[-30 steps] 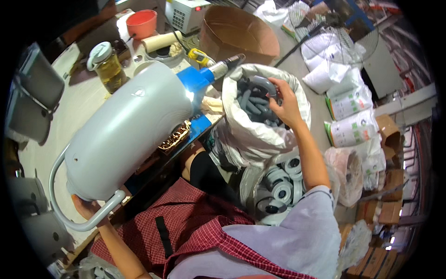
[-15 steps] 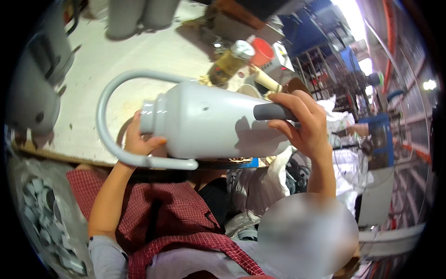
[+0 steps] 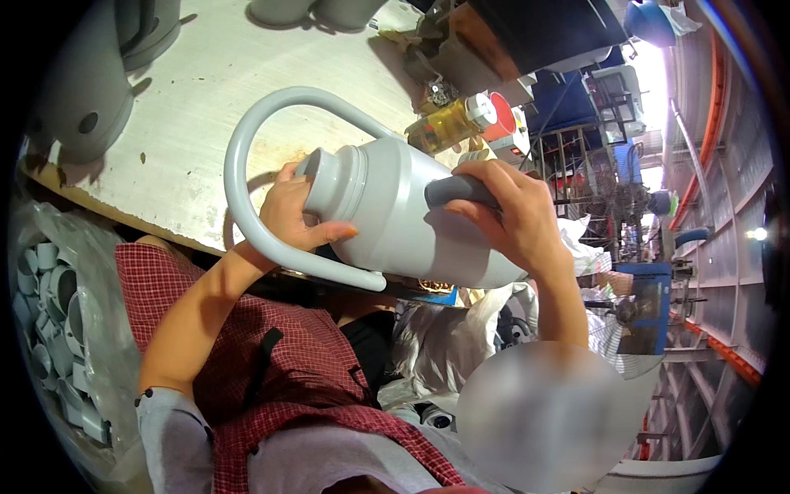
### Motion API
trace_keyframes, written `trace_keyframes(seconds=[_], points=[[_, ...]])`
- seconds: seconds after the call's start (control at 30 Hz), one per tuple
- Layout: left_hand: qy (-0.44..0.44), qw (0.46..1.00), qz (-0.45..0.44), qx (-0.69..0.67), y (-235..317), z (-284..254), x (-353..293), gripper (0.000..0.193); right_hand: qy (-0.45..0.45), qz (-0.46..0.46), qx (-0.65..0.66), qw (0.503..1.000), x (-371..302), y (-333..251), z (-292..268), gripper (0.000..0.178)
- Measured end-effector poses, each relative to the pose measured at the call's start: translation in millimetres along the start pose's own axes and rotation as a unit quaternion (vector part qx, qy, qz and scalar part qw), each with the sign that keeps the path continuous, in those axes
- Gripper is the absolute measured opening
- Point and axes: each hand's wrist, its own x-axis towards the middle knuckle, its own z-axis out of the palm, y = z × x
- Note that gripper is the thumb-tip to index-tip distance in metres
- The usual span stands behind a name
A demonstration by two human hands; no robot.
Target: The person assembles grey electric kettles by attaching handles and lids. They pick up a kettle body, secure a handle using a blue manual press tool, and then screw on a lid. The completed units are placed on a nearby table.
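Observation:
A large light-grey plastic can [image 3: 403, 214] lies on its side across the table's near edge, its neck pointing left and a little toward the far side. From its shoulder a long grey tube [image 3: 237, 165] loops around the neck, and the rounded near end sits beside the body. My left hand [image 3: 290, 210] reaches through this loop, fingers around the neck and thumb along the shoulder. A dark-grey cylindrical piece [image 3: 461, 191] is gripped in my right hand [image 3: 522, 210]; one end rests against the can's side. The can's base is partly hidden.
Several similar grey cans [image 3: 78, 99] stand at the far left of the white table [image 3: 185, 123]. Beyond my can are a yellow bottle [image 3: 448, 125] and a red cup [image 3: 500, 117]. A clear bag of grey plastic parts [image 3: 62, 329] stands lower left; a white sack [image 3: 432, 337] is below the can.
The can has tilted, its neck swinging away from me and its base end coming nearer. Both hands have moved along with it, keeping their grips. The whole view has shifted.

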Motion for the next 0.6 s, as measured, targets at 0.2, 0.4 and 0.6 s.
trace_keyframes(seconds=[0.2, 0.4, 0.6], points=[[0.019, 0.999, 0.029, 0.016, -1.5, 2.4, -0.8, 0.060, -0.032, 0.023, 0.020, 0.999, 1.5, -1.6, -3.6, 0.037], [0.007, 1.000, 0.010, 0.013, -0.8, 1.2, -3.6, 0.061, -0.049, 0.034, 0.022, 0.998, 5.8, -5.4, -4.8, 0.036], [0.027, 1.000, 0.006, 0.015, 2.3, 3.1, -3.6, 0.061, -0.041, 0.022, 0.010, 0.999, 2.4, -3.5, -1.5, 0.035]])
